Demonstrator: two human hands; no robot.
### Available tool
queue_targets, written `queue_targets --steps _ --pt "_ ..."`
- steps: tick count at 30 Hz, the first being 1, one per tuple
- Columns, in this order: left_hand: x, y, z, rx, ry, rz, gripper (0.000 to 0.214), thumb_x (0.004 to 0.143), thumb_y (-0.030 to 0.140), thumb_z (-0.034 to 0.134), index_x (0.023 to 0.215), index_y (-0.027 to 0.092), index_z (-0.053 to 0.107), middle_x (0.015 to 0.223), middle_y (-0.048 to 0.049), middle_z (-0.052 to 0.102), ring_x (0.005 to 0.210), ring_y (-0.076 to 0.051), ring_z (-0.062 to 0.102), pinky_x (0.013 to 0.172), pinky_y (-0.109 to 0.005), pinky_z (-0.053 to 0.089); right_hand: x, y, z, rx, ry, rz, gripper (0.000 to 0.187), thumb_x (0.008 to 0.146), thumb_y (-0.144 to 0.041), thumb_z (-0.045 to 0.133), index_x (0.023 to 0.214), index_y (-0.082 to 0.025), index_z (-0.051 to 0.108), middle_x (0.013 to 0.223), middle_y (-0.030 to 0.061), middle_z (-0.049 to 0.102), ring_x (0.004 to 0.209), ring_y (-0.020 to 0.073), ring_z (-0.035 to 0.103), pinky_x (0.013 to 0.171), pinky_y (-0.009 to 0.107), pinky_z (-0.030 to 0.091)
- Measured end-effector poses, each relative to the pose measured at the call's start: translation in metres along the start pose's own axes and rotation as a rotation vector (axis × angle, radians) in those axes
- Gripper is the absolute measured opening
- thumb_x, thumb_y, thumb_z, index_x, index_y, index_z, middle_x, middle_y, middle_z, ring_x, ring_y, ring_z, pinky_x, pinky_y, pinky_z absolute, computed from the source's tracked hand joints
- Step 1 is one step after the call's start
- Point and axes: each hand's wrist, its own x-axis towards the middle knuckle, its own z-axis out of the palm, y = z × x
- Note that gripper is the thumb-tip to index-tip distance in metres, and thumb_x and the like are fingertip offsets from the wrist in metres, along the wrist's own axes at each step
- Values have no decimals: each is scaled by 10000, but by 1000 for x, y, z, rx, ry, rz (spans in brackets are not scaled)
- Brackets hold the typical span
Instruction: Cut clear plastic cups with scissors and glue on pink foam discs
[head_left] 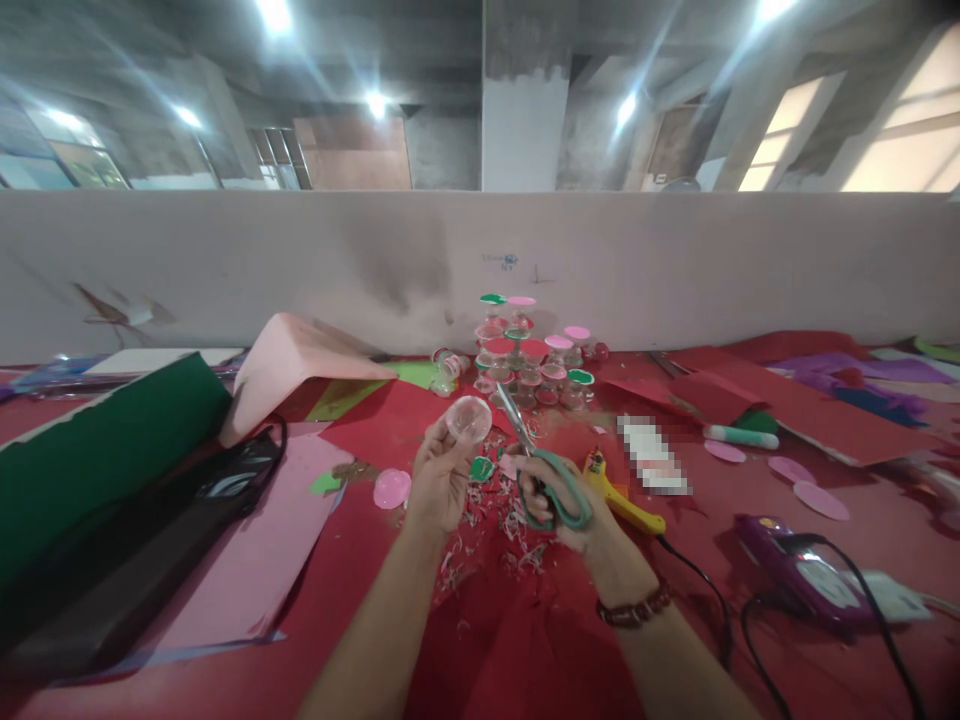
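Note:
Between the fingers of my left hand [439, 475] is a clear round plastic cup [469, 419], its circular face turned toward me. My right hand [551, 500] grips the green handles of a pair of scissors [515, 412], whose blades point up and away, just right of the cup and apart from it. Under both hands, thin paper trimmings [517, 535] lie scattered on the red table covering. A pink-topped disc [392, 488] rests left of my left hand. Behind the hands stands a stack of clear cups [529, 350] with green, pink and red round tops.
A yellow glue gun [622, 495] with a black cord lies right of my right hand. Farther right are a purple power strip [799, 580], pink paper circles [821, 499] and a marker [741, 437]. A black bag [150, 560] and folded sheets fill the left. A white partition [225, 260] borders the back.

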Motion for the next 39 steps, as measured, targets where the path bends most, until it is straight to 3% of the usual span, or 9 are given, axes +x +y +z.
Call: queue_targets --steps 3,5,9,16,22,28,33,39 --pt "0 1 1 -41 30 -10 472 648 32 677 1092 188 637 1099 -65 686 1048 -168 621 893 -240 488 3 1 -2 -429 237 -297 347 639 -414 701 888 -174 678 603 -23 575 494 103 496 466 214 397" --pt "2 2 0 -83 57 -18 427 683 42 656 1085 184 637 1086 -66 691 1030 -162 631 893 -241 493 2 3 -1 -749 356 -478 344 657 -390 687 942 -197 698 784 22 668 673 165 594 621 263 471" --pt "6 3 -4 -141 66 -25 359 742 47 605 1070 188 638 1073 -61 697 1025 -150 637 932 -251 479 -1 7 1 -988 400 -628 392 718 -321 626 1102 -249 662 1014 51 691 864 207 638 789 301 485" --pt "6 4 -3 -154 76 -18 364 748 18 579 1067 186 631 1061 -55 700 1033 -153 634 973 -280 457 2 14 -3 -1006 356 -598 388 720 -203 575 1093 -237 676 955 49 714 790 177 649 740 249 479" --pt "6 4 -2 -122 90 -26 349 733 11 595 1036 180 636 1096 -58 686 1030 -149 634 973 -275 455 2 11 -5 -1076 342 -564 349 748 -230 569 1077 -242 683 819 29 711 714 165 629 696 236 454" --pt "6 2 -5 -78 55 -9 276 722 43 626 964 169 663 1076 -55 694 1013 -141 639 978 -266 446 2 10 -8 -1163 344 -522 340 743 -175 536 1037 -248 691 822 30 705 722 165 627 681 228 428" --pt "7 -1 -7 -10 59 24 318 670 67 683 966 183 670 999 -53 715 1007 -150 640 1007 -296 421 2 11 -8 -1251 359 -498 395 768 -185 514 1137 -239 647 864 60 711 787 195 638 696 246 421" --pt "8 1 -8 32 67 13 277 674 114 710 941 178 682 991 -52 717 1016 -162 636 1018 -322 414 1 10 -6 -1048 242 -496 243 799 -221 496 913 -223 711 682 14 673 624 161 590 600 223 397"
